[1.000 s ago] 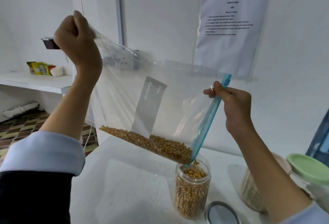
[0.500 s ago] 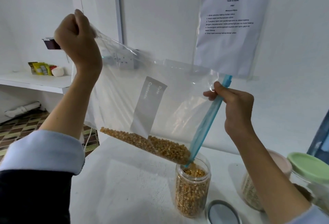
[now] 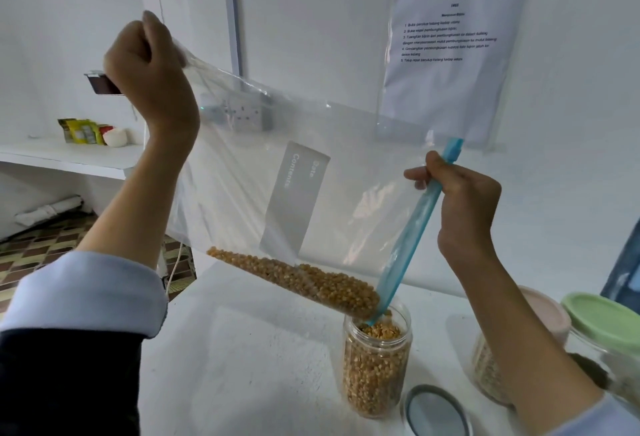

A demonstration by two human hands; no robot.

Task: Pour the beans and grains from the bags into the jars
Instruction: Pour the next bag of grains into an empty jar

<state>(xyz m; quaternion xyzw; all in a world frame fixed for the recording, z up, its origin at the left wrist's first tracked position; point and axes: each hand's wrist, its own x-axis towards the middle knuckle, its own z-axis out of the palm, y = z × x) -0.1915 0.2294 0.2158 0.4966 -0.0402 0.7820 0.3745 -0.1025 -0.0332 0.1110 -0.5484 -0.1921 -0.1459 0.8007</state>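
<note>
A large clear zip bag point(image 3: 249, 165) with a blue zipper strip hangs tilted over the white table. Yellow corn kernels point(image 3: 304, 279) lie along its lower edge and slide toward the open corner. That corner sits in the mouth of a clear jar point(image 3: 375, 363), which is nearly full of kernels. My left hand point(image 3: 149, 64) grips the bag's far corner, raised high at the left. My right hand point(image 3: 460, 200) pinches the blue zipper strip near its upper end, above and right of the jar.
A grey jar lid point(image 3: 436, 413) lies on the table point(image 3: 242, 349) in front of the jar. Behind my right forearm stand a pink-lidded jar point(image 3: 543, 314) with grain and a green-lidded jar point(image 3: 602, 321). A printed sheet point(image 3: 446, 54) hangs on the wall. A shelf point(image 3: 69, 155) with packets is at left.
The kernels have slid further down toward the bag's corner and the jar has filled a little more. Both hands keep their grip almost in place.
</note>
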